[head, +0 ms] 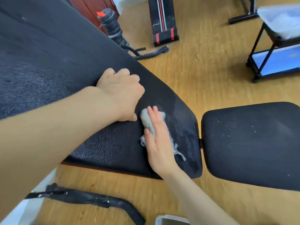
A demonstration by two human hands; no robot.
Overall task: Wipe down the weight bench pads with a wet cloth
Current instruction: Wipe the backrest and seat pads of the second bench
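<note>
The long black back pad (53, 65) of the weight bench runs from the upper left down to the centre. A shorter black seat pad (253, 143), speckled with white dust, lies to its right across a narrow gap. My right hand (158, 142) lies flat on a grey wet cloth (148, 120), pressing it onto the lower end of the back pad. My left hand (121, 93) is curled into a loose fist and rests on the pad just left of the cloth. A damp sheen shows on the pad around the cloth.
Wood floor surrounds the bench. A black bench leg (90, 200) lies on the floor below the pad. A black and red folded bench (163, 21) stands at the back. A black rack (266, 51) holding a plastic tub (282, 20) is at the right.
</note>
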